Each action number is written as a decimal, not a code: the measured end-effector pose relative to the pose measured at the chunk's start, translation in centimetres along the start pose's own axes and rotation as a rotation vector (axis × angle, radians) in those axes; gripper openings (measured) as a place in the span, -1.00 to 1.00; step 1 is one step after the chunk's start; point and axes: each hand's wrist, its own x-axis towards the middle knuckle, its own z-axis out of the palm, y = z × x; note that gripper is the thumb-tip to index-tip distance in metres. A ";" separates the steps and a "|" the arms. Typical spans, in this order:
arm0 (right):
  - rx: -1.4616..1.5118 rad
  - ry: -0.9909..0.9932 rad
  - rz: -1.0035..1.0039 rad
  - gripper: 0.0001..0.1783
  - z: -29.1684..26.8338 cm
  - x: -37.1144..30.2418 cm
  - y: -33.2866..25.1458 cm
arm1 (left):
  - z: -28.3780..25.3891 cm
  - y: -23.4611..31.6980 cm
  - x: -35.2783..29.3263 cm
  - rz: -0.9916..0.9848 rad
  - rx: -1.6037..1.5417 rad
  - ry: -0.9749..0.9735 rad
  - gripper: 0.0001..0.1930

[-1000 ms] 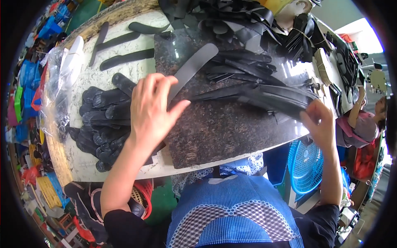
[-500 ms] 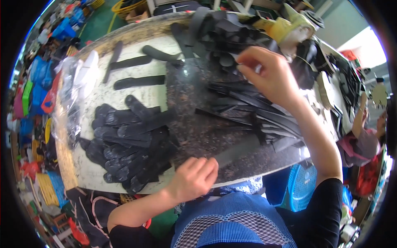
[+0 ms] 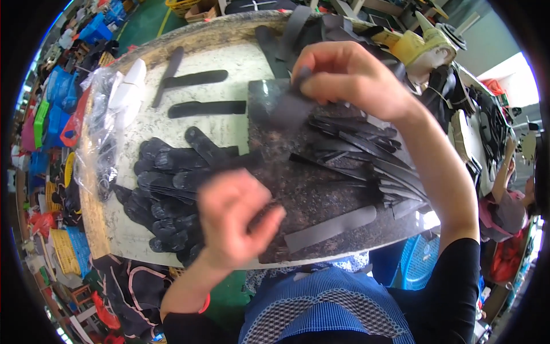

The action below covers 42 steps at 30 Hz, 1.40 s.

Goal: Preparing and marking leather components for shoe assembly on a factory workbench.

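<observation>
My right hand (image 3: 358, 80) is closed in a pinch on a dark strip (image 3: 289, 109), held over the far part of the dark speckled slab. Blurred by motion, my left hand (image 3: 235, 221) hovers at the near edge of a pile of black round-ended strips (image 3: 166, 189); whether it holds anything does not show. On the slab near the front edge lies a single grey strip (image 3: 332, 228), touched by neither hand. Below my right forearm a fanned bundle of dark strips (image 3: 366, 155) spreads over the slab's right side.
Several separate black strips (image 3: 207, 108) lie on the white board at the far left. White pieces in clear plastic (image 3: 97, 126) sit along the left edge. Dark pieces (image 3: 332, 28) and a yellow container (image 3: 427, 49) stand at the back. A blue basket (image 3: 418, 261) is below the table.
My left hand has let go of the grey strip and moved left and up. My right hand has shifted left and now holds a dark strip. One curved strip has gone from the back of the board.
</observation>
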 end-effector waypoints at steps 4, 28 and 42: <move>-0.228 -0.345 0.019 -0.75 2.4 -2.9 -6.0 | -1.0 1.0 6.1 -0.524 -0.522 -0.259 -0.23; -0.108 -0.070 0.553 -0.82 5.2 -16.2 -2.8 | -0.4 5.6 -11.4 0.054 0.132 -0.425 -0.69; -0.387 -0.211 0.383 -0.82 13.3 -15.6 4.1 | 0.1 4.6 -12.9 0.090 0.126 -0.326 -0.70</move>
